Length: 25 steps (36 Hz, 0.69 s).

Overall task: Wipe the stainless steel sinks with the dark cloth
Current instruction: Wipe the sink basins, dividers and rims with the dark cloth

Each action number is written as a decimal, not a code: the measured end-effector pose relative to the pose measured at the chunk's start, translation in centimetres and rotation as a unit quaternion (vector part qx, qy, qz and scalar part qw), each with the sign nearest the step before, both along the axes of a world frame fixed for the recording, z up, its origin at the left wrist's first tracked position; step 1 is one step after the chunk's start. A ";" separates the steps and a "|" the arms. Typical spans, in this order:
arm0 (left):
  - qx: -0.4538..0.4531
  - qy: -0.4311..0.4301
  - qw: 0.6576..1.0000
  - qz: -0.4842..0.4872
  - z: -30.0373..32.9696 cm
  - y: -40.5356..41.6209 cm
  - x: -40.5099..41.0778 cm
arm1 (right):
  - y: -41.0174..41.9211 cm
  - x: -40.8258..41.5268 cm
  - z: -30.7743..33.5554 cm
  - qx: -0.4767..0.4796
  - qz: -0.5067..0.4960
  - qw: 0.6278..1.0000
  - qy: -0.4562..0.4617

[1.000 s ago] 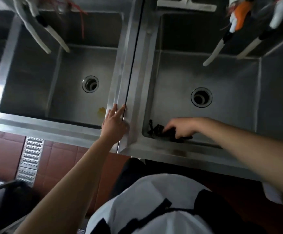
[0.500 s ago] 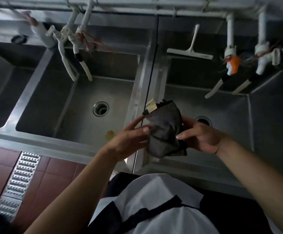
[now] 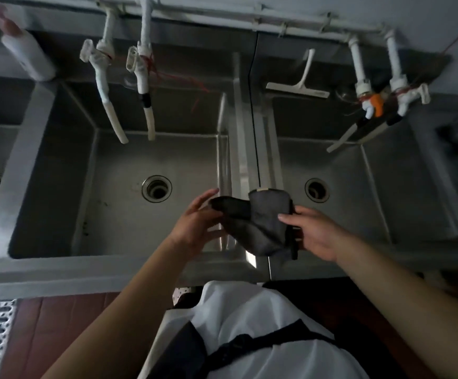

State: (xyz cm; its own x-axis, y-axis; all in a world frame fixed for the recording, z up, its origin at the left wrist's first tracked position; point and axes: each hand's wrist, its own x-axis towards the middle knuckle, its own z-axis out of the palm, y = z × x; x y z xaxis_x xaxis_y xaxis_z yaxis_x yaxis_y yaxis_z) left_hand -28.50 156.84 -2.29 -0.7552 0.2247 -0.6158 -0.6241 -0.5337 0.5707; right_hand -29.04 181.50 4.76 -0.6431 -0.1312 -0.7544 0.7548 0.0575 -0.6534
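Both hands hold the dark cloth [image 3: 260,228] in the air above the divider between the two sinks.

Left hand [image 3: 195,228] has its fingers spread along one limp end of the cloth; right hand [image 3: 315,236] grips the bunched other side, thumb on top. It sags and folds, so it looks soft, light and easy to crumple; gathering it into a flat pad under the palm should serve best for wiping. Beyond, the left sink [image 3: 58,209] and right sink [image 3: 381,201] lie unwiped, taps [image 3: 105,86] and a squeegee [image 3: 299,86] along the far edge.
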 end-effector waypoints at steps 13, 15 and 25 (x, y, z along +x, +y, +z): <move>-0.167 0.238 0.920 -0.262 1.8 3.5 4.7 | -2.6 4.0 1.5 0.039 -0.084 0.995 0.042; -0.188 0.232 0.930 -0.216 1.7 3.9 4.6 | -1.8 4.3 1.7 0.000 -0.090 0.995 0.034; -0.106 0.068 0.992 0.006 3.4 1.3 3.2 | 1.9 2.8 1.3 0.001 -0.093 0.995 0.043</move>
